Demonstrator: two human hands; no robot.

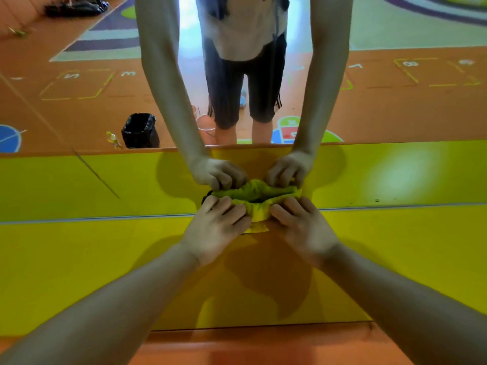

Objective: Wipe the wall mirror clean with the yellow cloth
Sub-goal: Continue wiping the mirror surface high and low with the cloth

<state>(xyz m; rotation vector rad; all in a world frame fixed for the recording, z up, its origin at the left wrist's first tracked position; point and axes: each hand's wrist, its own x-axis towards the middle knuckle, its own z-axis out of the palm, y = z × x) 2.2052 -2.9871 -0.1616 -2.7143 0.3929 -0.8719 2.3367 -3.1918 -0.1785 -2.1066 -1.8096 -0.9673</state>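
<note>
The wall mirror (pixel 79 106) fills the upper part of the view, and its bottom edge runs across at mid-height. The yellow cloth (pixel 259 215) is bunched up against the glass right at that edge. My left hand (pixel 216 229) grips the cloth's left end and my right hand (pixel 303 229) grips its right end, fingers curled over it. The glass reflects both hands and the crumpled cloth just above the real ones, along with my arms and legs.
A yellow wall panel (pixel 92 264) lies below the mirror, then orange floor (pixel 263 349). The reflection shows a black bin (pixel 139 130), a small yellow bottle (pixel 113 139) and an orange floor with painted number squares.
</note>
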